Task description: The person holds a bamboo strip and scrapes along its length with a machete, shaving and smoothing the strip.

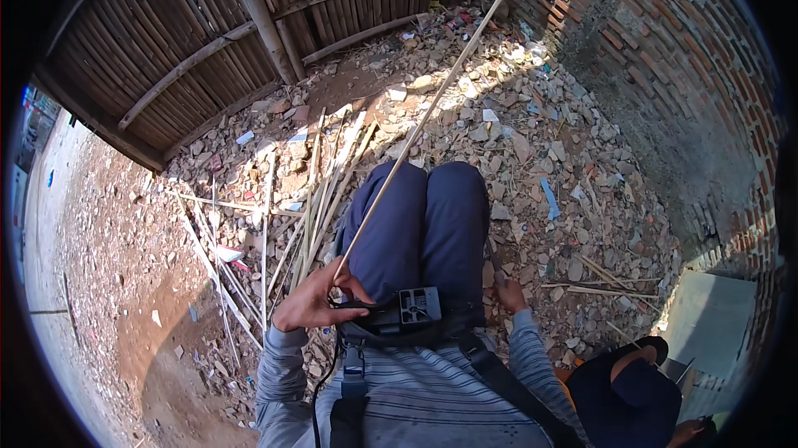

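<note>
My left hand (314,302) is closed round the lower end of a long, thin bamboo strip (413,136). From there the strip slants up across my left thigh, over the rubble and past the top of the view. The thumb is beside a black waist pouch (409,308) on my lap. My right hand (510,295) hangs low beside my right thigh with its fingers curled. A narrow dark thing (496,260) sticks up from it along the leg; its kind cannot be made out. Several split bamboo strips (320,190) lie in a loose heap on my left.
Broken brick and stone rubble (573,199) covers the ground. A slatted fence (183,24) with poles stands ahead, a brick wall (665,57) to the right. A co-worker in dark clothes (623,398) is close at the lower right, near a grey board (706,323). More sticks (603,286) lie there.
</note>
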Demonstrator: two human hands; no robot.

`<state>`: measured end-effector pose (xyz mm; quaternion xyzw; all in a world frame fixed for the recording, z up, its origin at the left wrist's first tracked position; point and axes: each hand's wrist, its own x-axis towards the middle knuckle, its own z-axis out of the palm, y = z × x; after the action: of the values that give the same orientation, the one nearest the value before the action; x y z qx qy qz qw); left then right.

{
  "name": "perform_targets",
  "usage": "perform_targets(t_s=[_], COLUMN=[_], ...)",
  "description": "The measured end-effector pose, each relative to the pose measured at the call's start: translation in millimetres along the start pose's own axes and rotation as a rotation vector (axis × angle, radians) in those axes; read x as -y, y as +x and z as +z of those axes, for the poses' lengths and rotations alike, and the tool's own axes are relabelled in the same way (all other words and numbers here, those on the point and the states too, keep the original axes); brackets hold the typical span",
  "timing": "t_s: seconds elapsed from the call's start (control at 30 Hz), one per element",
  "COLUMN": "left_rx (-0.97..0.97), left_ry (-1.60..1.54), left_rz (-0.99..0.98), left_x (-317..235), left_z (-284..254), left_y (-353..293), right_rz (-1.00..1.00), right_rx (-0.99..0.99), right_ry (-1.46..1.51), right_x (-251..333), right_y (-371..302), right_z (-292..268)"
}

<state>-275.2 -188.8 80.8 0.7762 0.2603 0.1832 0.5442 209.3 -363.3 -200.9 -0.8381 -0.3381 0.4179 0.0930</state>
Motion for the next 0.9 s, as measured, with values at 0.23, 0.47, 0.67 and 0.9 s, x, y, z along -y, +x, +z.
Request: perform_targets(t_s=[0.23, 0.47, 0.67, 0.9], left_rx=[0.001, -0.033, -0.017, -0.050], left_ry=[-0.070, 0.092, 0.072, 0.073], left_rz=[-0.096, -0.090, -0.035, -0.069], left_x=[-3, -27, -11, -8], left_z=[4, 7, 15, 15], left_y=[12, 11, 35, 31], right_rz=[0.060, 0.099, 0.048, -0.161], right_rx=[-0.092, -0.201, -0.366, -0.418], right_ry=[0.459, 0.565, 0.720, 0.769], right_x=[-15, 7, -24, 48], right_y=[-7, 27, 51, -31], right_z=[52, 71, 46, -47])
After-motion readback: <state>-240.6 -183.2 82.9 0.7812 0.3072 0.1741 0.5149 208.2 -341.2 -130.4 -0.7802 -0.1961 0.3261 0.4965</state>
